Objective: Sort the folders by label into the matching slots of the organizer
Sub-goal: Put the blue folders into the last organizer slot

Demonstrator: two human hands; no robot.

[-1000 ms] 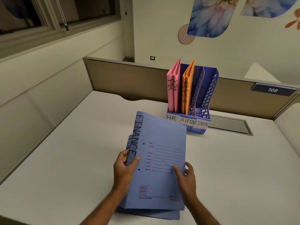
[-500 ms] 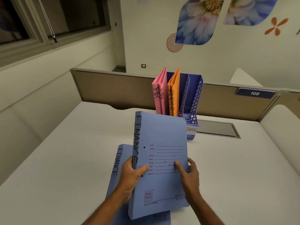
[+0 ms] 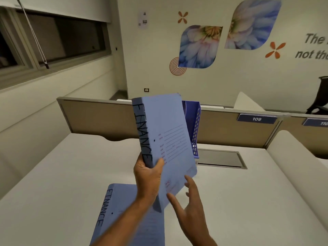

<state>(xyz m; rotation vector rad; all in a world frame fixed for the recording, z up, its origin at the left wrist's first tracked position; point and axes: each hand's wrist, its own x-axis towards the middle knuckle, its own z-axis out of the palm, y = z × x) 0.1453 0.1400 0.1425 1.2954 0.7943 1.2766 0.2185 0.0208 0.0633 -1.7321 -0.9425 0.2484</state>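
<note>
- Step in hand, as judged: carrying one blue FINANCE folder (image 3: pixel 165 139) toward the organizer (image 3: pixel 194 128) for filing; the folder is raised clear of the bench (image 3: pixel 230 201).
- Left hand (image 3: pixel 147 176): fingers clamped on the folder's spine near its lower end, thumb across the front cover, the others hidden behind.
- Right hand (image 3: pixel 190 206): fingers spread apart and holding nothing; the fingertips lie just beside the folder's lower right corner, and whether they touch it cannot be told.
- Folder position: upright with a slight tilt, spine to the left, held above the middle of the bench and in front of the organizer, hiding most of it.
- Organizer: stands at the far edge of the bench; only its right wall and part of the rightmost slot show, and the slot labels are hidden.
- Second FINANCE folder (image 3: pixel 127 215): lies flat at the near edge, below the left forearm, not yet filed.
- Next move, as judged: bring the folder's lower edge over the rightmost slot, square it to the dividers, and lower it in.
</note>
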